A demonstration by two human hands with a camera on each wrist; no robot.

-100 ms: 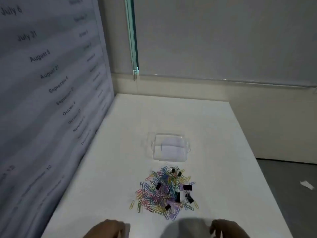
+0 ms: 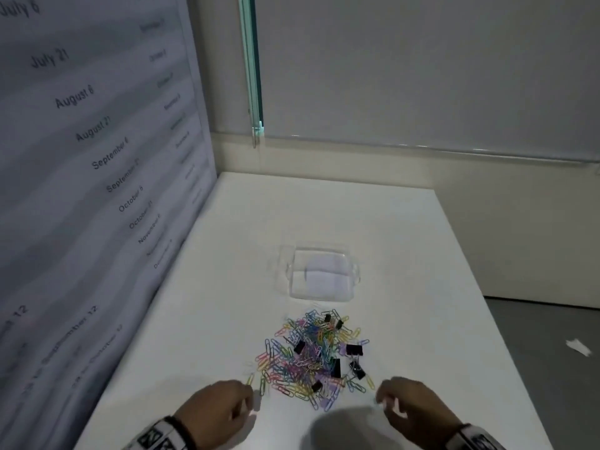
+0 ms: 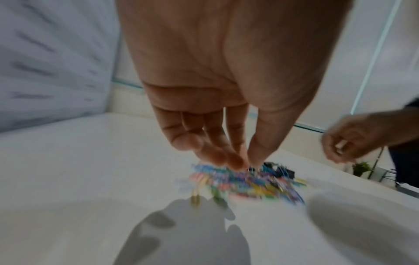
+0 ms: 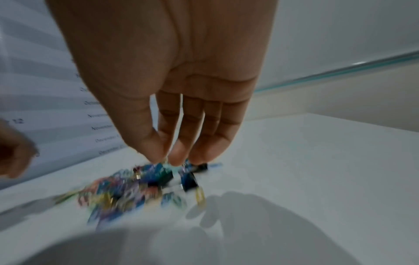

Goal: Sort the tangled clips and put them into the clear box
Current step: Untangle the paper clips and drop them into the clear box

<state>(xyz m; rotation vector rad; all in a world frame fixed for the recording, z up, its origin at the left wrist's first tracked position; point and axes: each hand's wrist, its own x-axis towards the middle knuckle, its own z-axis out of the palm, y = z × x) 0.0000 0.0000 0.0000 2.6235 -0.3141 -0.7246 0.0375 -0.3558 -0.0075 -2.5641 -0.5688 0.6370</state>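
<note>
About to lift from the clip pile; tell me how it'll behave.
The clip pile looks interlocked, so one clip will probably drag neighbours along. Clips seem thin and light, likely sliding on the smooth table. The black binder clips look bulkier, easier to pinch.

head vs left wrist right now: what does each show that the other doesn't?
Head only: the clear box standing beyond the pile of clips, apparently empty, and the dated wall chart with its text legible.

Left wrist only: the palm side of the left hand, fingers extended down above the pile and holding nothing, plus a small potted plant in the background.

Both: the coloured paper clips mixed with black binder clips on the white table, and the right hand near the pile.
</note>
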